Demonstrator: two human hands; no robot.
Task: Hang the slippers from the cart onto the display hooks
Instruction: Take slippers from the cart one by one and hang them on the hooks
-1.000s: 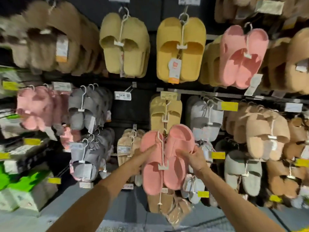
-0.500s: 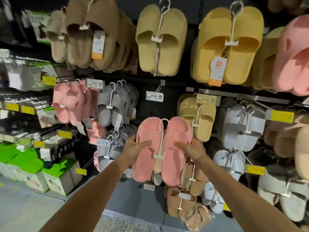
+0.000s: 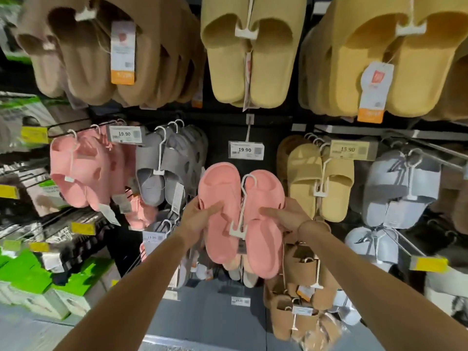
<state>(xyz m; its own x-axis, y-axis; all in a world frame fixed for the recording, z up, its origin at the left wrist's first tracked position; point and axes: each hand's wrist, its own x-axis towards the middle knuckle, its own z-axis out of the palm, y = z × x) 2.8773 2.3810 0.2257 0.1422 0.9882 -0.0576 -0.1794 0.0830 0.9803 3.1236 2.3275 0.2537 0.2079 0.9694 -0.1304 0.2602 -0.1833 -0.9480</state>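
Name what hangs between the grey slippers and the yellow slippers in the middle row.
In the head view, the pink slippers, held by the left hand and right hand, below a 19.90 price tag.

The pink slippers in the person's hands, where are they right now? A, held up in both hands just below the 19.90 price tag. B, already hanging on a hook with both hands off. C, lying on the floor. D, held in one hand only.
A: the left hand and right hand each hold one side of the pink slippers, whose white hanger rises toward the 19.90 price tag just above.
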